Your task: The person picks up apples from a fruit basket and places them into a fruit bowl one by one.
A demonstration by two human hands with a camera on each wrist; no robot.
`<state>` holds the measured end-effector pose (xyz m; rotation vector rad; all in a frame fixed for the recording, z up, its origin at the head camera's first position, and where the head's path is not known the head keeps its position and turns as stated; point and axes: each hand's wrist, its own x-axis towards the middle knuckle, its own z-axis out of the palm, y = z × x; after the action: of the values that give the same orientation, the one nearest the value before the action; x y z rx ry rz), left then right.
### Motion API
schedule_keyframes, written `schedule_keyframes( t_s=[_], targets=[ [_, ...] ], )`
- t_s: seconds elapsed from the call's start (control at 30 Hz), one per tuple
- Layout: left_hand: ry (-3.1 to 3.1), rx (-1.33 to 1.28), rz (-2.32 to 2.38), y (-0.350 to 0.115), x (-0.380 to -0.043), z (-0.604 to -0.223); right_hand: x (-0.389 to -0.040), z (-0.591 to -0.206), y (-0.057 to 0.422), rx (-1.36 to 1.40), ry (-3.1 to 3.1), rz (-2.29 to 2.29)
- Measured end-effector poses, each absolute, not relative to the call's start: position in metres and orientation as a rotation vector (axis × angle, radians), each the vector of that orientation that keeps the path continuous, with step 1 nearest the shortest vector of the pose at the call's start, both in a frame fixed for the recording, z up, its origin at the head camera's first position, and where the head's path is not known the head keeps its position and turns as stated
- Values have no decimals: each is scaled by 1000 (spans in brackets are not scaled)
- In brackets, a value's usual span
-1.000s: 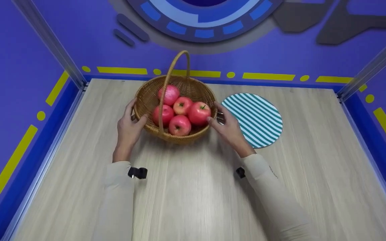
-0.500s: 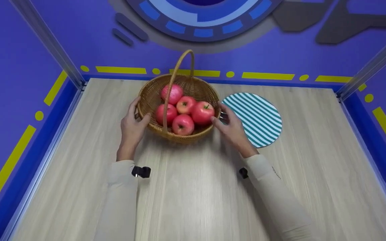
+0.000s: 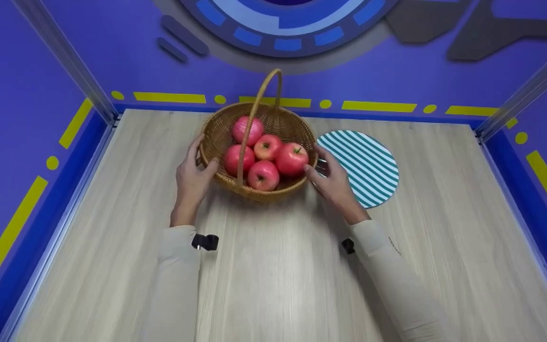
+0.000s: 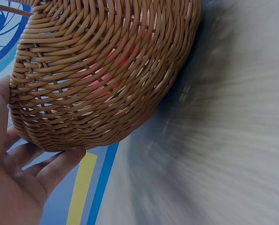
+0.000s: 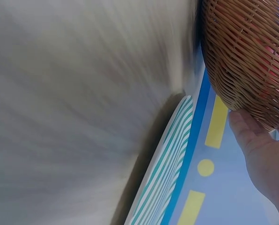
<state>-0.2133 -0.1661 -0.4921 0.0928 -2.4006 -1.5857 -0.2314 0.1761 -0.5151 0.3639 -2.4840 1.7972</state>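
A wicker basket (image 3: 285,124) with a tall arched handle holds several red apples (image 3: 263,175), seen from above in the head view. My left hand (image 3: 193,179) grips the basket's left side, its thumb near the rim and its fingers against the outer wall. On the opposite side my right hand (image 3: 334,183) holds the wicker in the same way. The left wrist view shows the woven wall (image 4: 106,79) close up, with fingertips (image 4: 76,152) touching it. Red shows through the weave in both wrist views. Whether the basket's base touches the table cannot be told.
A round mat (image 3: 368,166) with teal and white stripes lies just right of the basket, partly behind my right hand. The pale wooden table (image 3: 268,275) is bounded by blue panels (image 3: 126,57) at the back and sides. Dark wrist cameras (image 3: 205,242) sit at both cuffs.
Both hands have moved slowly to the right, carrying the basket and its apples nearer the striped mat. The grip looks the same, and the mat has stayed in place.
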Motion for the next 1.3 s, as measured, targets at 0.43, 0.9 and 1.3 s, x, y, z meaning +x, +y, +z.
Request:
schedule_keyframes(
  t_s=[0.43,0.9,1.3],
  targets=[
    [-2401,67,-1592,-158,-225,-494,-235,-513,186,334,-2465,1788],
    [-2302,99,-1689,-167,-220,-500,-231,-504,183,363,-2574,1725],
    [-2197,128,-1760,-157,-208,-508,-231,-486,195,437,-2726,1432]
  ],
)
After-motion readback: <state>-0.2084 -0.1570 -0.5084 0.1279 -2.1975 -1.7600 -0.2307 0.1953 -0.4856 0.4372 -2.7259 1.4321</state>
